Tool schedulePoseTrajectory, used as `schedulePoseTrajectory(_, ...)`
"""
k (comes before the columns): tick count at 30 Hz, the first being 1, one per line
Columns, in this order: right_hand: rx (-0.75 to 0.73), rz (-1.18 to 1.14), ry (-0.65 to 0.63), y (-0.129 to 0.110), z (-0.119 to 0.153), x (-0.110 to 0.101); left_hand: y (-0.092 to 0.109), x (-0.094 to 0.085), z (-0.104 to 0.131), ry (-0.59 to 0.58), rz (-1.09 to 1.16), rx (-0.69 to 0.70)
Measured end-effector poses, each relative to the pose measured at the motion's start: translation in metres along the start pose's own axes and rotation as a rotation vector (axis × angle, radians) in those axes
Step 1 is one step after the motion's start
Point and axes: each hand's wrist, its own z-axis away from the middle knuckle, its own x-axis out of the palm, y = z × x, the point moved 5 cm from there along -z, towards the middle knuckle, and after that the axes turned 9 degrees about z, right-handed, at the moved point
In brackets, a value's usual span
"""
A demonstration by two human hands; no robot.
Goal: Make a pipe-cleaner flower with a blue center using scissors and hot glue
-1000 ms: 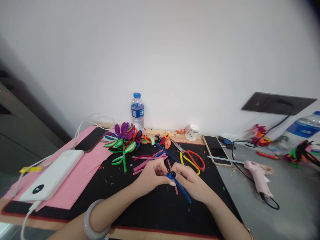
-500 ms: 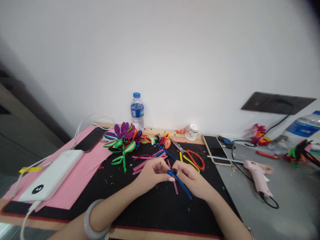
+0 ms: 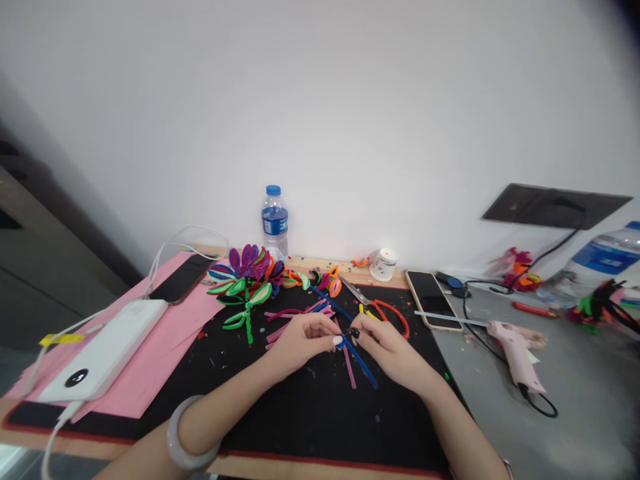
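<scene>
My left hand (image 3: 307,343) pinches a blue pipe cleaner (image 3: 364,367) near a small curled part at its fingertips. Close beside it, my right hand (image 3: 387,347) has thumb and finger closed on the same pipe cleaner; the exact grip is partly hidden. The blue strip's free end slants down to the right between the hands. Beneath them lies a pink pipe cleaner (image 3: 350,369) on the black mat (image 3: 320,420). More pink and blue pieces (image 3: 287,315) lie behind my left hand. Scissors (image 3: 393,313) with orange and yellow handles rest behind my right hand.
A pipe-cleaner flower (image 3: 247,293) and a water bottle (image 3: 275,223) stand at the back. To the left are pink sheets (image 3: 165,353) and a white power bank (image 3: 107,350). A paper cup (image 3: 383,265), a phone (image 3: 434,300) and a pink glue gun (image 3: 517,357) are to the right.
My right hand has shifted slightly up and right, now covering part of the yellow scissor handle. The blue strip's free end has moved a little up and left.
</scene>
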Motion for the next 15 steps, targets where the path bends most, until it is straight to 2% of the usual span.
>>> schedulePoseTrajectory(4, 0.002, 0.028, -0.004, 0.001, 0.002, -0.006, 0.002, -0.002, 0.000, 0.034, -0.006, 0.027)
schedulePoseTrajectory(8, -0.034, 0.047, -0.097, -0.003, 0.003, -0.001, 0.004, -0.004, 0.000, 0.068, 0.007, 0.010)
schedulePoseTrajectory(15, -0.046, 0.100, -0.116, -0.002, 0.003, 0.006, 0.003, -0.005, 0.000, 0.100, 0.026, -0.027)
